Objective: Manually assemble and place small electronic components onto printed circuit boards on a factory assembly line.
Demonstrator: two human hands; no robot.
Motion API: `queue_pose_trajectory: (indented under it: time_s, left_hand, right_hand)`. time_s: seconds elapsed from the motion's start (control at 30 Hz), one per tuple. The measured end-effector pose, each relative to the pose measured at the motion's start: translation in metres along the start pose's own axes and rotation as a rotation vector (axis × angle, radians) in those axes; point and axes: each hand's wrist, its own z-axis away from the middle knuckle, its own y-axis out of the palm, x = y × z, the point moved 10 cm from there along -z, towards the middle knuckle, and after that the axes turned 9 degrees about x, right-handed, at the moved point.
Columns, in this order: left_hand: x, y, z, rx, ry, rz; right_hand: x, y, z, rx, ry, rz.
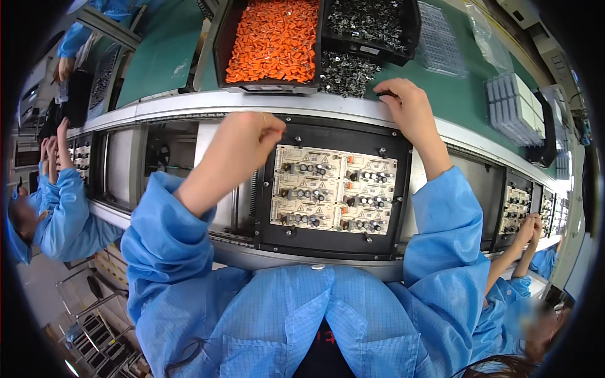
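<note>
My left hand (242, 142) is closed in a pinch above the upper left corner of the black carrier frame (334, 247). A speck of orange shows at its fingertips, seemingly one of the small orange components. Inside the frame lies a panel of pale circuit boards (337, 189) bearing black cylindrical capacitors and a few orange parts. Farther right, my right hand (409, 107) pinches a small dark part (386, 94) beside the pile of small black and metallic parts (346, 74). That part's exact kind is too small to make out.
Beyond the conveyor rail (353, 106) stand a bin of orange components (274, 41) and a black bin of metallic parts (365, 25). Clear plastic trays (441, 41) and stacked white blocks (513, 107) lie right. Co-workers' hands (529, 230) work over boards on both sides.
</note>
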Motion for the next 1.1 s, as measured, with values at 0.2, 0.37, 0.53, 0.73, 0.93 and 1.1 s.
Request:
queue_pose_trajectory:
  time_s: [0.2,0.37,0.53,0.73,0.93,1.1]
  left_hand:
    - [0.001,0.026,0.017,-0.004,-0.015,-0.039]
    - [-0.010,0.030,0.014,-0.026,0.105,-0.200]
    - [-0.014,0.038,0.006,0.051,0.119,-0.289]
    - [-0.017,0.047,0.002,0.141,0.119,-0.361]
    - [-0.027,0.056,-0.002,0.231,0.191,-0.519]
    - [-0.011,0.049,-0.006,0.186,0.107,-0.390]
  right_hand:
    - [-0.015,0.005,-0.001,0.022,0.090,-0.157]
    - [-0.021,0.004,-0.001,0.014,0.124,-0.225]
    - [-0.019,0.001,-0.003,0.000,0.140,-0.226]
    - [-0.033,-0.003,0.007,-0.051,0.160,-0.355]
    - [-0.045,-0.008,0.022,-0.048,0.278,-0.646]
    - [-0.025,-0.017,0.040,-0.044,0.247,-0.840]
